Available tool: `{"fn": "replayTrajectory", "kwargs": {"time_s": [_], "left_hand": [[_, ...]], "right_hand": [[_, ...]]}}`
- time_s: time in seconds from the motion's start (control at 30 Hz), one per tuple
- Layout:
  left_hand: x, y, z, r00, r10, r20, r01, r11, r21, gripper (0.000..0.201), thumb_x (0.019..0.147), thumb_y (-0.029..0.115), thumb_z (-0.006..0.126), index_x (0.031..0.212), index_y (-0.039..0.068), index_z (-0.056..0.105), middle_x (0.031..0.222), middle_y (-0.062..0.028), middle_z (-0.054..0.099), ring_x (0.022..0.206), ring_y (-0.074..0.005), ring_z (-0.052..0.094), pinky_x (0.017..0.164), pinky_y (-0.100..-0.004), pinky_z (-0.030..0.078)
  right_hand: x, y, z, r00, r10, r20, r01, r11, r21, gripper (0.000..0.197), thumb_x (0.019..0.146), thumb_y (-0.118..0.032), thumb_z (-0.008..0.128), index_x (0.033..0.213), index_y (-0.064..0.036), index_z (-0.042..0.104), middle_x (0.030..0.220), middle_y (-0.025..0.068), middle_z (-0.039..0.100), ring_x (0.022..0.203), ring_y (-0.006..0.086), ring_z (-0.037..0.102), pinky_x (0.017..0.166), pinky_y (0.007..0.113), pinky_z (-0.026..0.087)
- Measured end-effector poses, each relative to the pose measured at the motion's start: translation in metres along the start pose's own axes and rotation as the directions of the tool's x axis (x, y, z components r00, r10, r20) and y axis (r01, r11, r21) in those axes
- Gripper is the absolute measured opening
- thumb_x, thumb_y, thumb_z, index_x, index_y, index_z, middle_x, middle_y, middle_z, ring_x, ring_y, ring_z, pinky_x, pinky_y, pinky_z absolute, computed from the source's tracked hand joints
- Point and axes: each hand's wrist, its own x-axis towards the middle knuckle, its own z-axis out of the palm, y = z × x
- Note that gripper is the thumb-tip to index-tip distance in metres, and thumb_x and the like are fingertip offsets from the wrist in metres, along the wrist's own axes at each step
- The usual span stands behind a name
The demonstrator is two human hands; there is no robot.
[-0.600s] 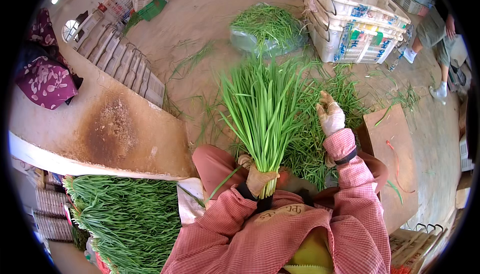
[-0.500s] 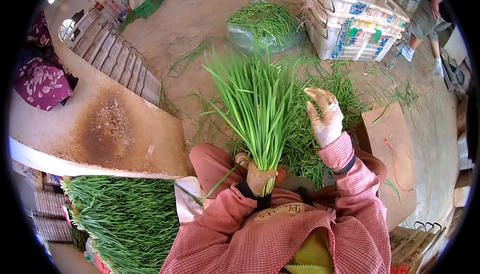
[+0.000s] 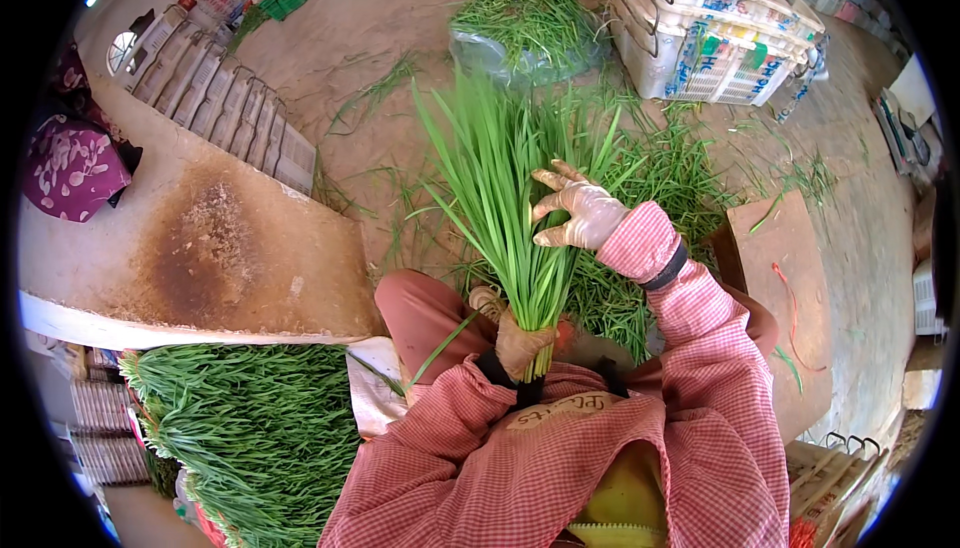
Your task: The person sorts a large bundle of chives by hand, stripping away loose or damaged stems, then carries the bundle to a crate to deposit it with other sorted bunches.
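Bunch combing, centre frame.
Our left hand grips the leaf bunch base; right hand, fingers spread, has moved left onto the leaves.

Both arms come up from the near edge in red checked sleeves. The left hand, gloved, sits low and central, fist closed tight, knuckles facing up. The right arm bends up on the right; the right hand, also gloved, is raised farther out, fingers spread and curled leftward.
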Motion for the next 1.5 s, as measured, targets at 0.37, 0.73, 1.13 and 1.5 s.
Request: {"fn": "replayTrajectory", "kwargs": {"time_s": [0.37, 0.73, 1.13, 1.5], "left_hand": [[0.008, -0.017, -0.003, 0.996, -0.033, -0.088, 0.027, 0.998, -0.061, 0.036, 0.068, -0.009, 0.059, 0.101, 0.001, 0.052, 0.086, -0.005, 0.057, 0.071, -0.0152, 0.056, 0.065, -0.0282, 0.049], [0.002, -0.018, -0.004, 0.998, 0.011, -0.056, -0.015, 0.996, -0.086, 0.031, 0.068, -0.006, 0.06, 0.097, -0.001, 0.055, 0.086, -0.0076, 0.06, 0.068, -0.0163, 0.058, 0.059, -0.0271, 0.049], [0.004, -0.009, -0.021, 0.982, -0.161, 0.095, 0.177, 0.964, -0.2, 0.038, 0.07, 0.002, 0.067, 0.105, -0.003, 0.052, 0.088, -0.0113, 0.06, 0.068, -0.0168, 0.061, 0.058, -0.0265, 0.05], [0.01, 0.08, -0.045, 0.828, -0.452, 0.333, 0.48, 0.877, -0.001, 0.032, 0.075, 0.014, 0.063, 0.103, -0.001, 0.055, 0.081, -0.0076, 0.063, 0.068, -0.0145, 0.061, 0.056, -0.0257, 0.05]], "right_hand": [[-0.016, -0.008, 0.064, 0.879, 0.035, -0.476, -0.103, 0.988, -0.118, 0.012, 0.07, -0.027, 0.063, 0.073, -0.0158, 0.058, 0.128, 0.0066, 0.044, 0.128, 0.026, 0.024, 0.103, 0.044, 0.013], [-0.008, 0.003, 0.072, 0.894, 0.165, -0.417, 0.006, 0.925, 0.38, 0.017, 0.065, -0.027, 0.071, 0.078, -0.0168, 0.067, 0.131, 0.0059, 0.041, 0.128, 0.0281, 0.022, 0.103, 0.046, 0.015], [0.001, 0.107, 0.029, 0.273, 0.86, -0.431, -0.665, 0.493, 0.561, 0.024, 0.084, -0.02, 0.046, 0.095, -0.0036, 0.058, 0.096, 0.015, 0.06, 0.085, 0.0242, 0.06, 0.071, 0.034, 0.051], [-0.087, -0.02, 0.053, 0.857, -0.439, -0.271, 0.143, 0.707, -0.693, 0.054, 0.085, -0.026, 0.035, 0.136, -0.0142, 0.02, 0.143, 0.007, 0.016, 0.132, 0.0242, 0.016, 0.104, 0.051, 0.01]]}}
